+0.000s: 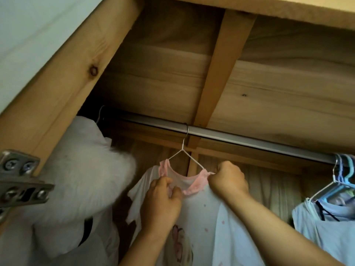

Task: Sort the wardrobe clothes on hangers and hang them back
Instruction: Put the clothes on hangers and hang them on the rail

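White cotton shirt with a pink frilled collar (199, 204) hangs on a thin silver wire hanger (184, 152), whose hook sits over the grey metal wardrobe rail (240, 138) near the rail's middle. Left hand (160, 206) is below the rail at the collar's left side, its fingers (163, 184) curled and pinching the frill. Right hand (228, 179) is at the collar's right end, fingers bunched tight on the fabric just where the hanger's arm disappears into the neckline.

By the look of it the cloth is light, soft and floppy, so it will slide off the smooth wire if tugged unevenly; the shoulder seams beside the collar seem the best places to hold while settling it. The frill looks delicate and may stretch.

Left of the shirt along the rail hangs a fluffy white fur-trimmed garment (82, 175). At the rail's right end are pale blue plastic hangers (343, 169) and a light blue top (326, 223). Above the rail runs the wooden wardrobe ceiling (172, 73).
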Motion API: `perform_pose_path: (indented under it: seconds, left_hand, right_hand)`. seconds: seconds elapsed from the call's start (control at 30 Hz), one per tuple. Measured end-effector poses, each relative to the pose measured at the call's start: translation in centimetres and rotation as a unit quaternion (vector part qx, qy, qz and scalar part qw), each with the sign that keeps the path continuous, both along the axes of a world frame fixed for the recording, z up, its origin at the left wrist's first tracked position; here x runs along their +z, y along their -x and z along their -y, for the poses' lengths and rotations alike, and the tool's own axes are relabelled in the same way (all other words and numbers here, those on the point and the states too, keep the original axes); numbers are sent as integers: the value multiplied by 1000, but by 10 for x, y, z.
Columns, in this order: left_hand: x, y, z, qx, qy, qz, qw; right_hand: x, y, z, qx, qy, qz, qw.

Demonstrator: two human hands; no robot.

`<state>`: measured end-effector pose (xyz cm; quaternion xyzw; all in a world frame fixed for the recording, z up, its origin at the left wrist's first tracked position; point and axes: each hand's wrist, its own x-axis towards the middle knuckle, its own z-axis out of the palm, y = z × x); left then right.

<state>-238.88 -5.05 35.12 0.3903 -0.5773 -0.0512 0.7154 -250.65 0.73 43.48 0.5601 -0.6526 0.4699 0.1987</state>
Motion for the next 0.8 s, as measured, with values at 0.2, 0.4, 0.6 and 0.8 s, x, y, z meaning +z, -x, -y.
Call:
perform_pose_path:
  seconds: [0.2,0.4,0.6,0.8]
  left_hand:
    - [1,4,-2,-16,-3,18,1000]
    - [5,6,-15,-58,7,20,998]
    - [9,-14,-32,-84,36,-5,996]
    - [12,-35,-51,-104,74,-41,991]
  right_hand:
    - [-6,3,5,260,-27,276,925]
    - [-16,2,-11,428,-149,351,820]
    - [-30,-16,-2,522,-145,357,761]
    - [-30,-41,2,503,-51,275,818]
